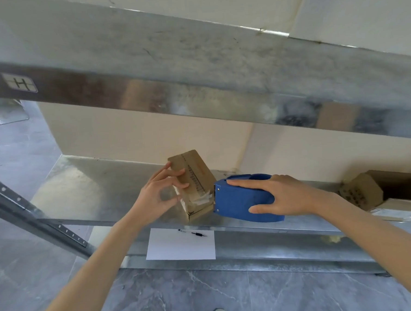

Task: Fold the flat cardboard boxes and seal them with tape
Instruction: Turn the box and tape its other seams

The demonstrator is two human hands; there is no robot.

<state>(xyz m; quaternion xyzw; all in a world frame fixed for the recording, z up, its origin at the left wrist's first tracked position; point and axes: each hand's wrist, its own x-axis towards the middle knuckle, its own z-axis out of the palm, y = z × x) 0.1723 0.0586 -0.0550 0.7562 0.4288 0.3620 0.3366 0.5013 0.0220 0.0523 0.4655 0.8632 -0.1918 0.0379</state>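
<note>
A small folded cardboard box (196,177) stands tilted on the metal shelf (86,196), with clear tape across its lower right side. My left hand (158,194) grips the box from the left, thumb and fingers around its near edge. My right hand (284,196) is closed over a blue tape dispenser (238,199), whose cutting end touches the box's taped side.
A white sheet of paper (181,245) with a pen (192,233) lies on the lower shelf. More cardboard boxes (360,191) sit at the right end of the shelf. An upper metal shelf (194,67) hangs overhead. A slotted upright (35,218) stands at left.
</note>
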